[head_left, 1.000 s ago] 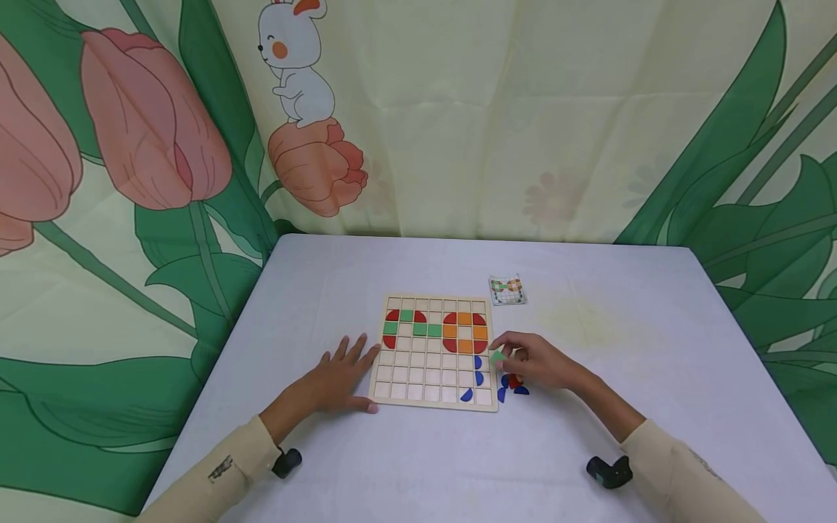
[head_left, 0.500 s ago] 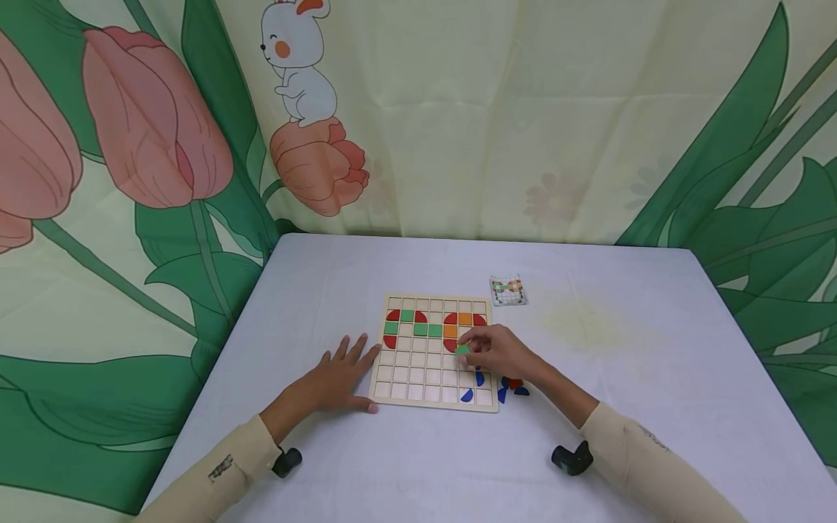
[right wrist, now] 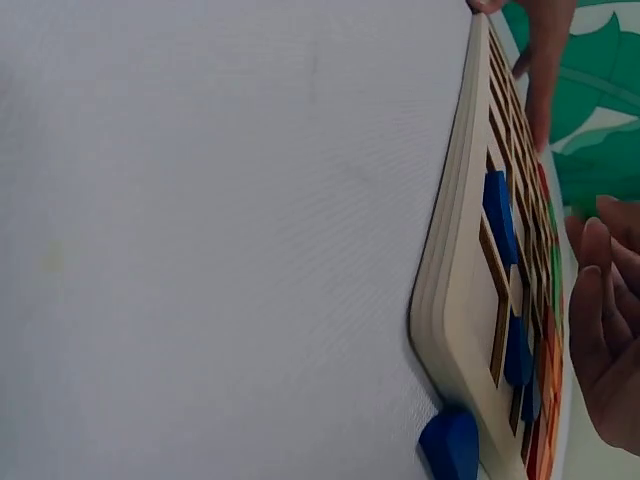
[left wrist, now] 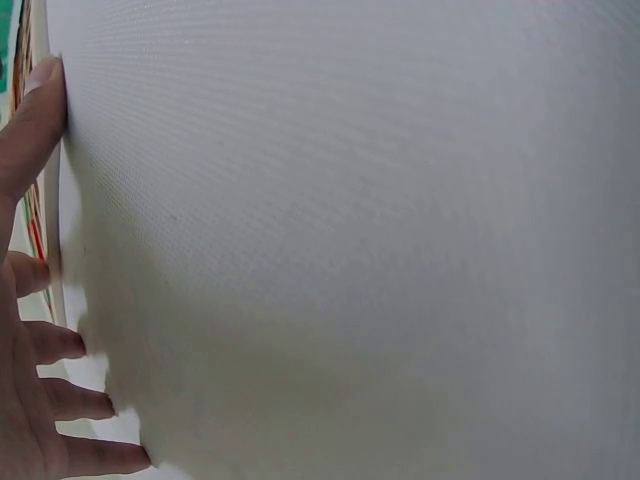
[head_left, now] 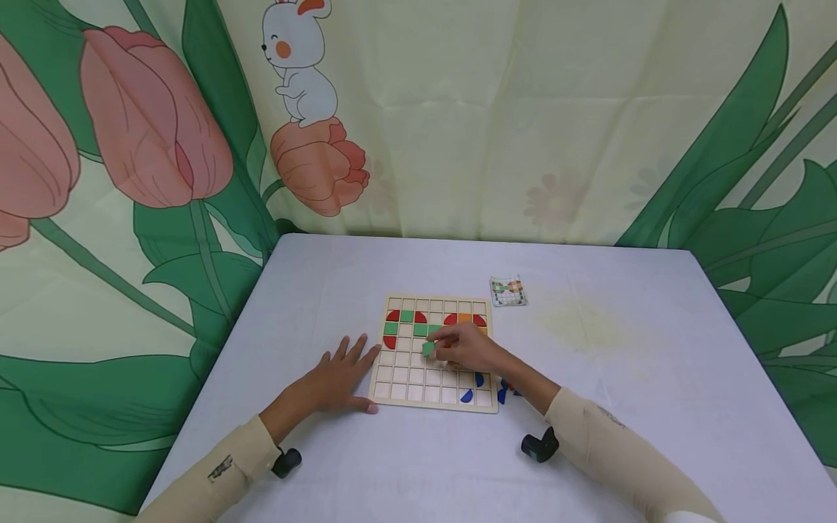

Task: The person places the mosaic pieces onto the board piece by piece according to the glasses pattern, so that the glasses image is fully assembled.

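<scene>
— So where is the right hand (head_left: 467,349)?

— Just below the middle of the head view, over the centre of the wooden grid board (head_left: 433,354). Its fingers (head_left: 439,340) pinch a small green square tile (head_left: 428,349), held just above the board's middle rows.

— And the left hand (head_left: 336,381)?

— Flat on the white table (head_left: 628,363), fingers spread and relaxed, gripping nothing. Its thumb and fingertips touch the board's left edge.

— What already sits in the board?

— Red quarter-rounds and green squares (head_left: 413,324) in the upper left cells, red and orange pieces (head_left: 465,318) in the upper right, partly hidden by the right hand. Blue curved pieces (head_left: 472,387) lie in the lower right cells.

— Anything beside the board?

— A few loose blue and red pieces (head_left: 506,391) just off its lower right corner, partly behind the right forearm. A small pattern card (head_left: 507,290) lies near the upper right corner, apart from the board.
</scene>
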